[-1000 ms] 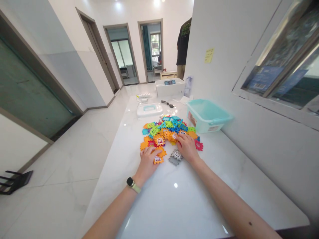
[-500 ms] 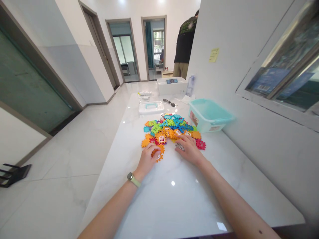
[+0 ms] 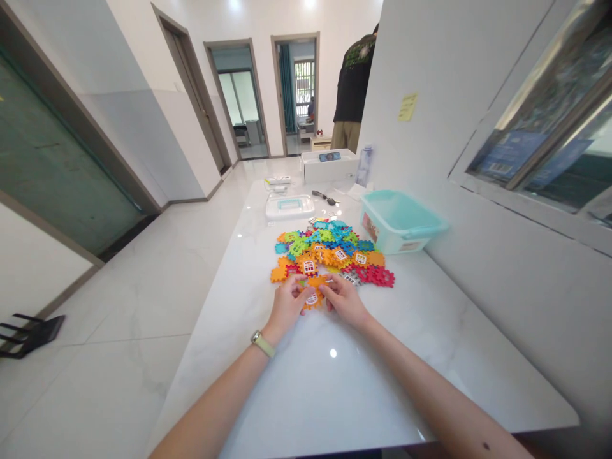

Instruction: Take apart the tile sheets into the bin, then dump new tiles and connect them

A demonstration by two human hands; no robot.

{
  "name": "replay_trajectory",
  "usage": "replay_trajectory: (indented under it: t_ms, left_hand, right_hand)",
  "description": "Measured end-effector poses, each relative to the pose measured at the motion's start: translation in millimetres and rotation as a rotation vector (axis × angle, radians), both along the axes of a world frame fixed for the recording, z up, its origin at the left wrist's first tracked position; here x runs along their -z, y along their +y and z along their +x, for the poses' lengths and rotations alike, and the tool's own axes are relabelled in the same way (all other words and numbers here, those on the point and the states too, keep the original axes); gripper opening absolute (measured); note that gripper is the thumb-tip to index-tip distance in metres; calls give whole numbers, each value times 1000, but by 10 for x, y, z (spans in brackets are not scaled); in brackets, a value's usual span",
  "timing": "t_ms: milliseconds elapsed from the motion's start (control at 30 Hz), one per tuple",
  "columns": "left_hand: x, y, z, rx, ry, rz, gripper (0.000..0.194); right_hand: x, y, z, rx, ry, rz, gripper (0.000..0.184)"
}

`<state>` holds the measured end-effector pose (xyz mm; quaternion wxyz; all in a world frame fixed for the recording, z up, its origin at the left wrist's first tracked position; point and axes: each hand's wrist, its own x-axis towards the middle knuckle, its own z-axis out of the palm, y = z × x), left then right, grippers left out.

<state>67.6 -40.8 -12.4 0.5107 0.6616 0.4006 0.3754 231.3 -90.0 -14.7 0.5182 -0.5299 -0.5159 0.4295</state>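
Between my two hands is an orange toothed building piece (image 3: pixel 314 296) with a white window insert, held just in front of the heap. My left hand (image 3: pixel 288 299), with a watch on its wrist, pinches its left side. On the right side, the fingers and thumb of my right hand (image 3: pixel 345 298) close on the same orange pieces; whether these are one or two joined is hard to tell. Behind them lies a pile of toothed building pieces (image 3: pixel 329 241) in orange, green, blue and red. A grey piece (image 3: pixel 352 278) rests beside my right hand.
A turquoise tub (image 3: pixel 406 223) stands right of the pile, against the wall. Farther back on the white table are a white lid (image 3: pixel 290 206), a key fob (image 3: pixel 329 201), a white box (image 3: pixel 329 167) with a phone on it, and a bottle (image 3: pixel 364 166). A person (image 3: pixel 354 83) stands beyond.
My right hand has moved left from the pile's right front to the orange piece at my left hand. The grey and red pieces it covered now show.
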Motion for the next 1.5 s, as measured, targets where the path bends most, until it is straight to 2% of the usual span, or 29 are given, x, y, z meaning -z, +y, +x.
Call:
replay_trajectory:
  t_ms: [133,233,333,433,533,600,733,833,933,1033,1133,1333,1500]
  left_hand:
    - [7,11,-8,20,3,-21,45]
    - [-21,36,-76,-15,0,1,36]
    - [-102,75,-210,47,82,237,17]
    - [-187,105,-334,247,258,529,9]
    - [-221,113,-384,408,401,615,24]
    - [-220,115,-382,466,457,660,29]
    - [-207,120,-362,404,489,741,11]
    - [-222,99,-368,343,499,741,4]
    - [-264,49,-391,317,490,709,5]
    - [-298,-4,-405,229,439,682,14]
    - [-280,-42,-378,180,382,635,16]
    - [-189,-97,-240,197,386,547,27]
    - [-257,-123,-259,403,375,583,39]
  right_hand:
    - [-18,2,15,60,5,-5,30]
    - [-34,0,79,91,-109,46,22]
    - [-64,-11,246,49,-306,185,14]
    - [-110,-55,435,-123,-521,250,31]
    - [-163,-129,518,-269,-671,254,41]
    - [-197,-171,498,-277,-728,260,39]
    - [-227,-191,370,-230,-883,268,45]
    - [-219,-175,290,-211,-955,266,28]
    - [-223,-173,273,-174,-987,255,12]
    - [-235,-181,295,-141,-988,253,18]
    - [-232,-179,308,-137,-984,258,23]
    - [-222,-169,285,-122,-1026,244,26]
    - [-210,-168,319,-132,-1010,254,27]
